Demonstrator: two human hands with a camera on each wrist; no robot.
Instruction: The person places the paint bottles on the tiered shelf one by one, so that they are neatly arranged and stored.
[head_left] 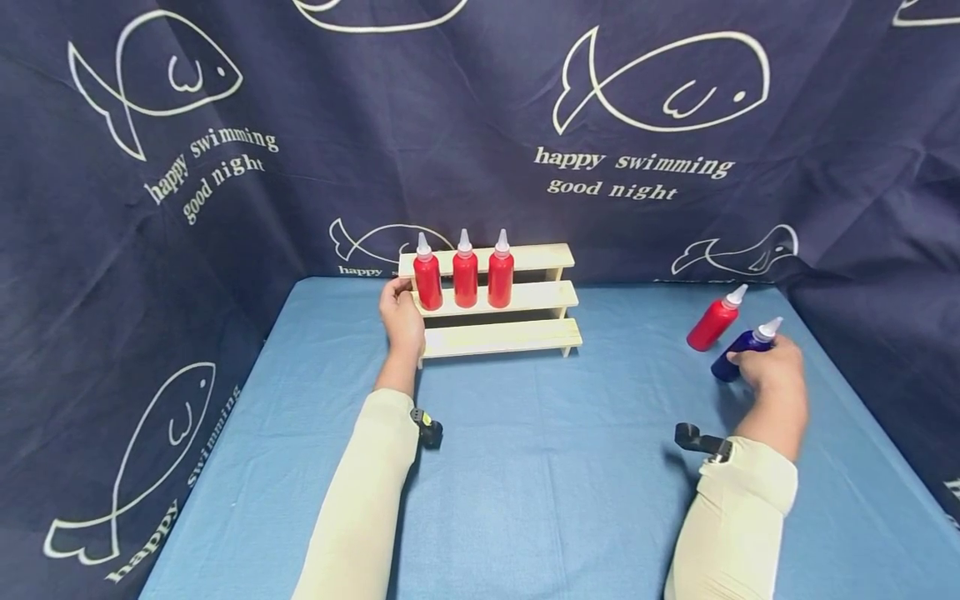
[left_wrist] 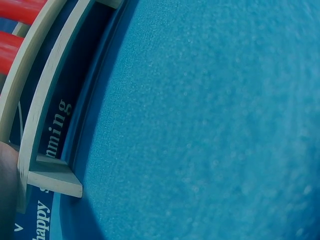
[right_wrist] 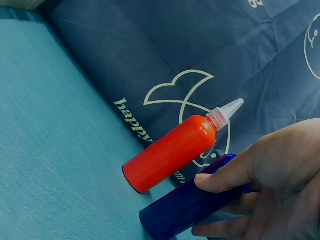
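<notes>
A three-tier wooden display stand (head_left: 501, 337) stands at the back of the table. Three red squeeze bottles with pointed clear nozzles, one of them the red squeeze bottle (head_left: 465, 279) in the centre, stand upright on its middle tier, towards the left. My left hand (head_left: 403, 321) grips the stand's left end; in the left wrist view only part of it shows beside the wooden stand (left_wrist: 30, 135). At the right, my right hand (head_left: 776, 371) holds a blue squeeze bottle (right_wrist: 187, 207) between thumb and fingers. Just behind it is another red squeeze bottle (right_wrist: 170, 155).
A blue cloth (head_left: 555, 467) covers the table. A dark curtain (head_left: 480, 125) with white fish drawings and lettering hangs behind and along the sides. Each wrist bears a small black camera, such as the right wrist camera (head_left: 701, 439).
</notes>
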